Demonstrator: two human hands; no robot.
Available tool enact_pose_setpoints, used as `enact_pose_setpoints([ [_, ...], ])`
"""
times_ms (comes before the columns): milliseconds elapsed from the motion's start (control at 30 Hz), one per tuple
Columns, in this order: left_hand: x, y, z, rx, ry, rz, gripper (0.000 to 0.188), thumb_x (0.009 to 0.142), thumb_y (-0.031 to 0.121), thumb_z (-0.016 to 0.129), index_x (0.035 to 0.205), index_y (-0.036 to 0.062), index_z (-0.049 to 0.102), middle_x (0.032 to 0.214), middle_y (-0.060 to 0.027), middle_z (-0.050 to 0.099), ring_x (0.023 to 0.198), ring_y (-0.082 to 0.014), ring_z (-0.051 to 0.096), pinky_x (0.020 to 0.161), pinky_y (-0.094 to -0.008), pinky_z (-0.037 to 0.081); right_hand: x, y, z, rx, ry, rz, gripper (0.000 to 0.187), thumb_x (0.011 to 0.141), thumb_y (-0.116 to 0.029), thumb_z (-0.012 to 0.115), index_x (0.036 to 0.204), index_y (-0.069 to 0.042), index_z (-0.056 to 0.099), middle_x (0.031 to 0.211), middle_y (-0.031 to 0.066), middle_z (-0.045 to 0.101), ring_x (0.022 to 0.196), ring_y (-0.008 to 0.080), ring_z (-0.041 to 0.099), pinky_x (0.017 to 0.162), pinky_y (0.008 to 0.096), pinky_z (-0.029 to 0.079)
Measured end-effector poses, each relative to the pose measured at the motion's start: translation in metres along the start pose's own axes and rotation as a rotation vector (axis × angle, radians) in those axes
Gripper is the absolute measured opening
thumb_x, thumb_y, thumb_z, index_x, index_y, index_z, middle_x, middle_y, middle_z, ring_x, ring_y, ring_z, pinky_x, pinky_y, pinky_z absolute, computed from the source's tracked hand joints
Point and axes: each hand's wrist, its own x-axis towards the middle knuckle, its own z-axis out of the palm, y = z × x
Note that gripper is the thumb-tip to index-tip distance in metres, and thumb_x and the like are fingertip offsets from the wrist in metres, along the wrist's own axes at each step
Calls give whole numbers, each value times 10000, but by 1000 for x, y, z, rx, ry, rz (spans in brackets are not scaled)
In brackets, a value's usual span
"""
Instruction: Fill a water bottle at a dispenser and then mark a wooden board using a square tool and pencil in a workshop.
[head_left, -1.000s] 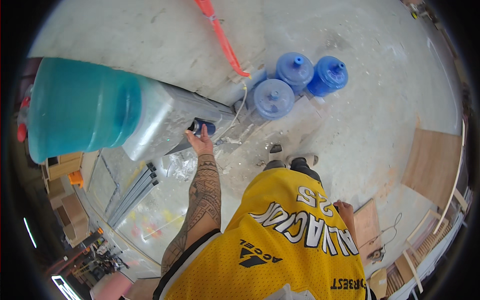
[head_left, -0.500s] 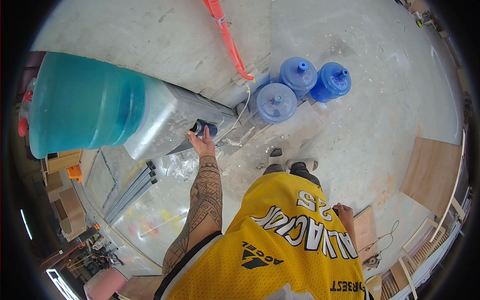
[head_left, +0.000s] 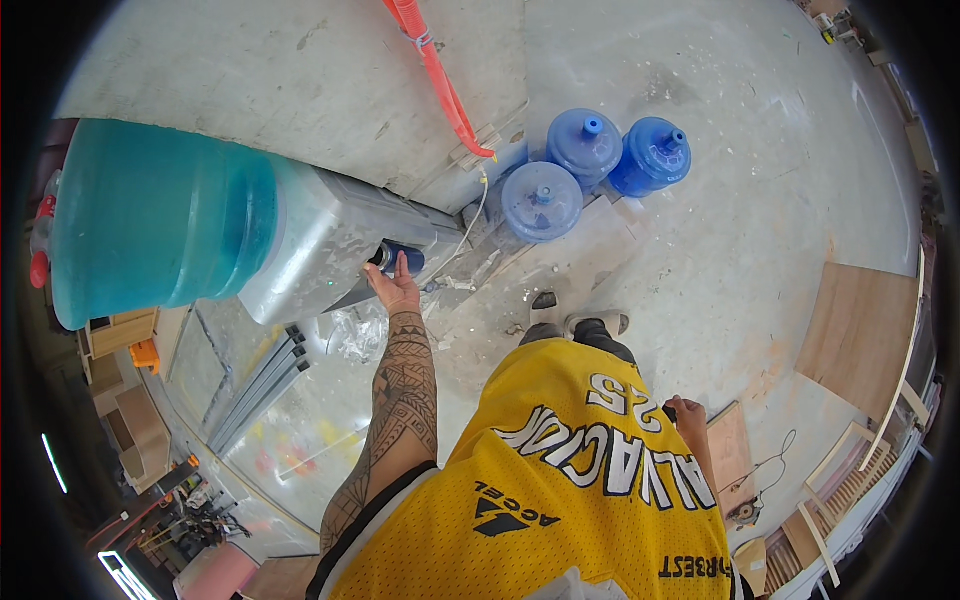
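Observation:
Out to the left, my left hand (head_left: 396,288) is closed round a dark blue tumbler (head_left: 405,261). It holds the tumbler in the recess on the front of a silver water dispenser (head_left: 310,240). A large blue-green water jug (head_left: 165,220) sits mounted on the dispenser. At my right side, my right hand (head_left: 688,414) is closed, partly hidden by my yellow jersey. Something small and black (head_left: 670,411) shows at its fingers, too little of it to name.
Several things stand about: three blue water jugs (head_left: 541,202) on the floor ahead, a red conduit (head_left: 437,75) on the wall, grey metal bars (head_left: 262,385) at left. A plywood sheet (head_left: 858,335) lies at right, with a corded tool (head_left: 745,512) below it.
The view has shifted slightly, so the floor jugs and conduit appear a little farther left. Both hands keep their holds, and the tumbler stays in the dispenser recess.

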Motion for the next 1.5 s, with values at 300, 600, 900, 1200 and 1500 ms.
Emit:
enact_pose_setpoints([
  [300, 4, -5, 0, 9, 4, 4, 876, 956, 449, 724, 1618, 212, 201, 1637, -77, 248, 1235, -440, 555, 1090, -492, 518, -10, -7, 1, 25, 45, 11, 333, 995, -312, 653, 949, -11, 789, 629, -11, 617, 446, 67, 410, 418, 267, 307],
  [600, 8, -1, -7, -21, 3, -32, 867, 965, 432, 713, 1623, 221, 189, 1642, -80, 236, 1275, -422, 529, 1109, -494, 513, -7, 12, 5, 86, -4, -13, 325, 1003, -283, 649, 933, 4, 783, 674, -9, 666, 585, 67, 548, 549, 268, 419],
  [900, 7, -2, -3, -10, 27, -23, 855, 977, 413, 701, 1626, 216, 181, 1638, -80, 240, 1289, -413, 515, 1114, -497, 511, -18, 2, 3, 59, -1, 49, 348, 992, -324, 652, 968, -4, 784, 625, 0, 600, 430, 80, 415, 413, 273, 309],
  [1200, 4, 2, -5, 6, -5, -8, 881, 950, 433, 732, 1619, 222, 200, 1636, -85, 228, 1303, -420, 505, 1116, -504, 505, -20, -1, 9, 68, -15, 75, 357, 997, -323, 645, 963, 6, 780, 631, -1, 607, 456, 85, 452, 431, 273, 339],
  [1500, 9, 5, -10, 31, -35, -23, 931, 907, 459, 772, 1603, 190, 215, 1624, -114, 230, 1295, -434, 518, 1107, -492, 526, -53, -151, 36, -85, -182, -364, 428, 1003, -352, 640, 1059, 58, 751, 754, 51, 669, 748, 101, 560, 690, 284, 469],
])
